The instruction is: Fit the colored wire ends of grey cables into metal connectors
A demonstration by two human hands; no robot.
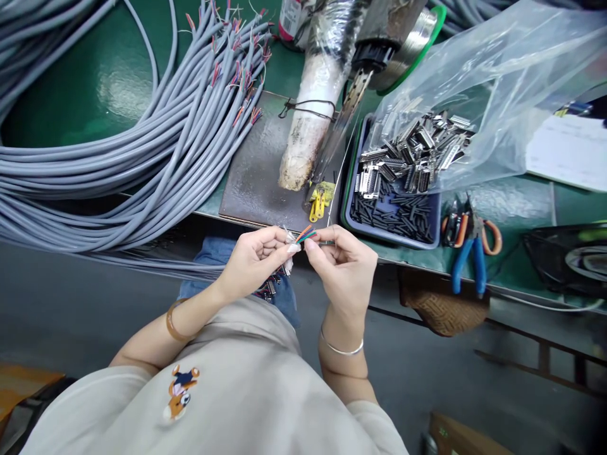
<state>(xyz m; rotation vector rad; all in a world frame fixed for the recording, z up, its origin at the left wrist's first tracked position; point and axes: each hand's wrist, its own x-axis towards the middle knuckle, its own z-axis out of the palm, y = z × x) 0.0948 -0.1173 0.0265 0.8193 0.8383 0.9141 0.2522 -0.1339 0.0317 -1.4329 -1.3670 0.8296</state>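
Observation:
Just off the bench's front edge, my left hand [263, 256] is closed on the end of a grey cable, its thumb wrapped in something white. Thin coloured wires [306, 234], orange, green and blue among them, fan out from that end toward the right. My right hand [342, 256] pinches at the tips of these wires with thumb and forefinger; whether it also holds a small part is hidden by the fingers. Above the hands, a soldering iron [348, 104] in a holder points down beside a white wrapped stick [310, 120]. A yellow clip-like piece [320, 203] lies under its tip.
A large bundle of grey cables [156, 164] covers the left. A blue tray [434, 234] at right holds metal connectors [417, 151] and short black tubes [398, 212], with a plastic bag [502, 82] over it. Pliers [469, 259] and cutters [458, 230] overhang the edge. Behind stands a solder spool [420, 44].

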